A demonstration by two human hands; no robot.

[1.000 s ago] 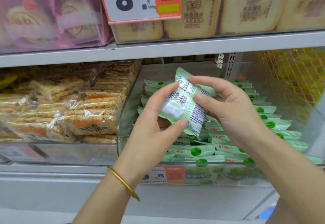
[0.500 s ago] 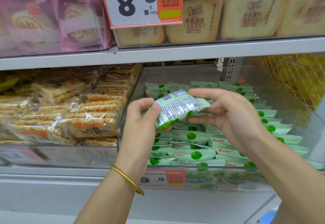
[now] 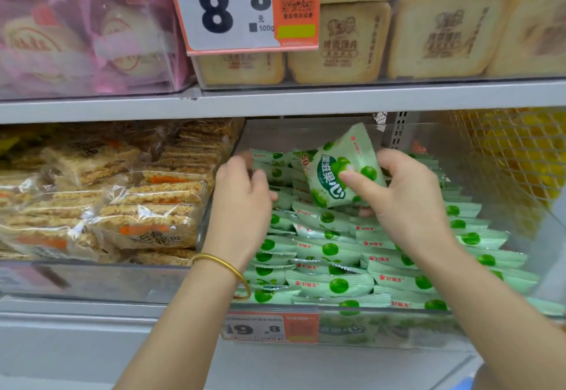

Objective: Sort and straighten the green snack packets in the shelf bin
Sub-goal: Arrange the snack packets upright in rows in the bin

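Clear shelf bin sat centre-right of the frame, filled with green snack packets lying flat in overlapping rows, logos facing front; the front rows were neat, the back-left ones looser. One green packet was up above the rows at the middle of the frame, tilted, printed face toward the camera. Right hand gripped it: thumb pressed on the front face, fingers curled round its right edge and back. The lower edge of the held packet was close over the rows; contact not clear. Left hand, with a gold bangle on the wrist, reached into the back-left of the bin with fingers curled down over the packets there; motion blur, so I couldn't tell whether it held one. Orange-and-white price tag was on the bin's front wall. The neighbouring bin, left of frame, held clear packs of rice crisps. The upper shelf carried tan toast-like packs at right and pink packs at left, with a big price card between them. Yellow goods in mesh sat at far right.
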